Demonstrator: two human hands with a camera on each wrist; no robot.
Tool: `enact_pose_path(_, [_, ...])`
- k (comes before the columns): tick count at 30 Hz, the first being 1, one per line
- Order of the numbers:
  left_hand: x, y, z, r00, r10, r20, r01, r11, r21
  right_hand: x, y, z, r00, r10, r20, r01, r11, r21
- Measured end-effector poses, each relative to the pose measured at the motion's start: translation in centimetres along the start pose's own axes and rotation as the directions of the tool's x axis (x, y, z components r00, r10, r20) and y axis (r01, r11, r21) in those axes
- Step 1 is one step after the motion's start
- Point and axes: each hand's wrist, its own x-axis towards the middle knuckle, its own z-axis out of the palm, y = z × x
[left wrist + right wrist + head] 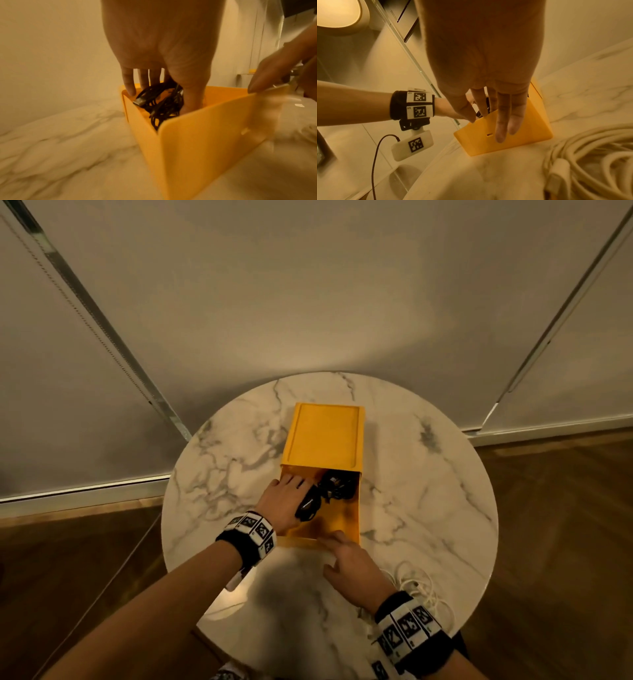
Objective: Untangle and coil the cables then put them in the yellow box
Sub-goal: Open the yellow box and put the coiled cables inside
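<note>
The yellow box stands mid-table with its drawer pulled out toward me. Black coiled cables lie inside the drawer. My left hand reaches down into it, fingers and thumb around a black cable bundle with a silver plug showing. My right hand rests at the drawer's near wall, its straight fingers lying against the outside and the thumb at the rim. A white coiled cable lies on the table beside my right wrist, large in the right wrist view.
The round marble table stands against pale wall panels, with wooden floor around it. Bare tabletop lies left and right of the box. A dark cord hangs from the left wrist camera off the table's edge.
</note>
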Motion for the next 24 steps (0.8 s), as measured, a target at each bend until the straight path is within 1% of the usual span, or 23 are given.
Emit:
enact_pose_path(2, [-0.1, 0.0, 0.1, 0.999, -0.045, 0.011, 0.044, 0.998, 0.034, 0.1, 0.3, 0.3, 1.000, 0.000, -0.002, 0.000, 1.000, 0.000])
enact_pose_path(6, [1.3, 1.5, 0.1, 0.970, -0.235, 0.056, 0.226, 0.964, 0.137, 0.1, 0.4, 0.4, 1.000, -0.017, 0.014, 0.017, 1.000, -0.019])
enact_pose_path(9, [2.5, 2.5, 0.4, 0.952, -0.295, 0.079, 0.275, 0.942, 0.194, -0.2, 0.8, 0.6, 1.000, -0.017, 0.011, 0.017, 1.000, -0.021])
enact_pose_path(13, [2.8, 2.7, 0.9, 0.946, -0.321, 0.056, 0.309, 0.938, 0.158, 0.2, 1.1, -0.1, 1.000, -0.019, -0.012, 0.019, 1.000, -0.014])
enact_pose_path(17, [1.8, 3.3, 1.9, 0.961, -0.277, -0.010, 0.277, 0.958, 0.073, 0.5, 1.1, -0.6, 0.999, -0.029, -0.022, 0.028, 0.999, -0.042])
enact_pose_path(20, [2.0, 3.0, 2.0, 0.963, -0.270, 0.001, 0.270, 0.963, 0.014, 1.5, 0.7, -1.5, 1.000, 0.001, -0.031, -0.004, 0.997, -0.083])
enact_pose_path(22, [2.4, 2.3, 1.4, 0.963, -0.268, 0.020, 0.268, 0.960, -0.078, 3.1, 0.3, -2.6, 0.998, 0.035, -0.042, -0.040, 0.993, -0.115])
enact_pose_path(24, [2.5, 1.8, 1.1, 0.969, -0.246, 0.029, 0.248, 0.955, -0.161, 5.5, 0.1, -4.1, 0.994, 0.027, -0.103, -0.045, 0.984, -0.175])
